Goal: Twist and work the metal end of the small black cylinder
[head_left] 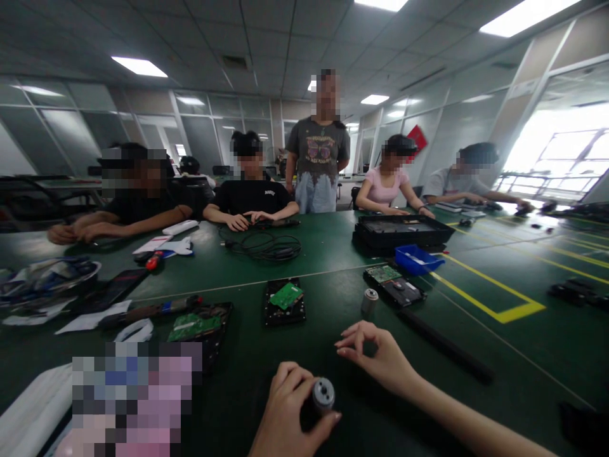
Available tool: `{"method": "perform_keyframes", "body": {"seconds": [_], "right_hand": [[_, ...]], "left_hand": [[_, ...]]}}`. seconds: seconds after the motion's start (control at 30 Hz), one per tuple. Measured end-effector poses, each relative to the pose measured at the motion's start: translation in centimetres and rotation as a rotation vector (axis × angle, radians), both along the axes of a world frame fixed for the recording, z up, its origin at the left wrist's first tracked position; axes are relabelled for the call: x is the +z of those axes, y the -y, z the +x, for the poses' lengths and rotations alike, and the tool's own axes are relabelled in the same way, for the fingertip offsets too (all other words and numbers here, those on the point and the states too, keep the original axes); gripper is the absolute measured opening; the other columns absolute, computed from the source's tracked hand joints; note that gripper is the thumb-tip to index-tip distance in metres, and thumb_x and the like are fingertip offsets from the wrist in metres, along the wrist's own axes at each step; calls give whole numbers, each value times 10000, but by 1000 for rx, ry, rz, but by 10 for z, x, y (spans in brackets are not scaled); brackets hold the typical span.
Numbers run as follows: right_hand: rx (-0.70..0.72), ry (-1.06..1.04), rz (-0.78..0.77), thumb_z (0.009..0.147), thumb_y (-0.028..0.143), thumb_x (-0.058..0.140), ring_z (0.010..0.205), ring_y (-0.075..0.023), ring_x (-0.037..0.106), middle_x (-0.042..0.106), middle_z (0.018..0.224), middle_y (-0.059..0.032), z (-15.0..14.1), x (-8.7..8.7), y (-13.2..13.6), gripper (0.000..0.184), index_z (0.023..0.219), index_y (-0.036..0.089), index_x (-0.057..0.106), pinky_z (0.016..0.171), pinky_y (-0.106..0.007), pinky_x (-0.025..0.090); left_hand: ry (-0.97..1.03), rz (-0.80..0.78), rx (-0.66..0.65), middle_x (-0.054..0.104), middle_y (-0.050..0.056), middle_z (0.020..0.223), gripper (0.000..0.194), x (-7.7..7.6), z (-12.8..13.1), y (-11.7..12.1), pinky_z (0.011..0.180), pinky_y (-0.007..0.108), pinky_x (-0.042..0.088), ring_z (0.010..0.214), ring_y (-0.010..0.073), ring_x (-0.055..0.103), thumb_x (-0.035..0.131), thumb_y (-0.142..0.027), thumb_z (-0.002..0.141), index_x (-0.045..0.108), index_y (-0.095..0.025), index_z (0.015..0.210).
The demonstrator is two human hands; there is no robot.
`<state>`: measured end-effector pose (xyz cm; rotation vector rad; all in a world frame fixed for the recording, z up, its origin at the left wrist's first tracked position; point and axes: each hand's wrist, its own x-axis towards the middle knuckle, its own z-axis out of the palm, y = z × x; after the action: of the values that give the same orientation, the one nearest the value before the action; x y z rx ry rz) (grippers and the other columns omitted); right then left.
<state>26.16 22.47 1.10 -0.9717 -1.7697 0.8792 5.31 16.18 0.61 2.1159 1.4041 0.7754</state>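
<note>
My left hand (291,406) is wrapped round a small electric motor (324,395), a silver metal cylinder whose end face with small holes points up. To its right, just above the table, my right hand (371,349) has thumb and forefinger pinched together; whatever is between them, if anything, is too small to make out. Beyond the right hand a second small motor (370,302) stands upright on the green table. An opened hard drive with a green circuit board (287,295) lies ahead of my hands, and another hard drive (397,285) rests behind the standing motor.
A dark bar (445,346) lies right of my right arm. At left are an electric screwdriver (152,312) and a green circuit board (195,325). Farther off are a blue tray (416,260), a black casing (402,235) and a coiled cable (261,246). Several people are across the table.
</note>
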Motion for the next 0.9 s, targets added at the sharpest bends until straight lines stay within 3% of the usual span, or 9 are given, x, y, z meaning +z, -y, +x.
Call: {"method": "perform_keyframes", "body": {"seconds": [0.2,0.27,0.37,0.47,0.6,0.77,0.9], "right_hand": [[83,243,-28,757,277,750,1013,-263,659,728,870,-71,21,-18,-14,201,664,182,599,913,-416,465],[59,294,11,724,309,780,1079,-274,618,718,992,-87,21,-15,-12,175,774,192,658,951,-434,435],[-2,384,44,705,385,789,1195,-299,530,598,1276,-108,20,-10,-9,323,986,245,714,1015,-485,367],[-34,456,54,742,448,748,1254,-324,461,534,1358,-88,20,-10,-10,243,923,287,759,1040,-544,296],[-39,436,54,769,424,736,1212,-323,488,583,1289,-77,16,-6,-9,157,836,286,773,1023,-550,302],[47,173,49,829,319,700,982,-225,613,669,1009,-59,-10,18,12,107,889,253,758,903,-390,443],[150,187,40,782,255,749,883,-198,618,661,891,-37,-30,30,28,57,833,242,771,820,-336,456]], "left_hand": [[4,5,20,644,86,940,236,1,1,0,867,436,459,971,286,522,746,-279,711,703,-171,916],[0,9,23,646,87,948,252,0,1,0,869,434,460,975,288,523,750,-282,706,705,-174,929],[-6,9,9,648,87,953,253,1,-1,0,869,430,464,976,287,525,744,-297,717,707,-184,940],[-6,10,-4,650,83,947,238,3,-1,0,868,432,464,973,286,524,739,-300,723,707,-192,932],[14,1,9,645,82,946,225,4,-1,1,860,436,463,965,284,523,742,-287,720,699,-187,917],[27,15,5,645,77,938,222,0,0,1,850,430,463,963,281,522,746,-265,715,694,-181,913],[24,29,-10,640,73,942,201,-5,0,1,840,427,464,966,277,519,728,-233,729,694,-193,923]]}}
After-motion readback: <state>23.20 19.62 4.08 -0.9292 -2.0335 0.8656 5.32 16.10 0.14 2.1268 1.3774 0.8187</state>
